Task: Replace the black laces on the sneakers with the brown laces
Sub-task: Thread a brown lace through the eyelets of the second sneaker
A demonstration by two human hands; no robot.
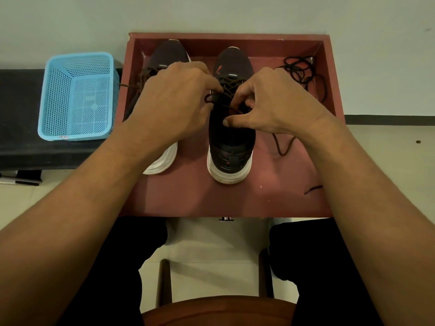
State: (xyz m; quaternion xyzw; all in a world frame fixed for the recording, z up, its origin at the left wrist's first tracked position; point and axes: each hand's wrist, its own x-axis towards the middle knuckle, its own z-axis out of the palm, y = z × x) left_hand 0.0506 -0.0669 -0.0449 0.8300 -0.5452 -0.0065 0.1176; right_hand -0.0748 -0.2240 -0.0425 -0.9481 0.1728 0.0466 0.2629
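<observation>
brown lace [231, 87] criss-crosses the eyelets of the sneaker [231, 147] at the centre of the frame, which stands toe-away in a reddish tray [226, 36]. the left hand [174, 102] comes in from the lower left, fingers curled, pinching a small loop of that lace at the shoe's left edge. the right hand [277, 107] is curled over the lacing with its fingertips closed on the lace, thumb stretched toward the shoe's opening; a loose end trails below this hand onto the tray floor. a second sneaker [168, 52] stands just left of the first, mostly hidden by the left hand. the black laces [301, 69] lie tangled in the tray's upper right corner. a blue basket [47, 95] sits at the left of the frame, outside the tray.
</observation>
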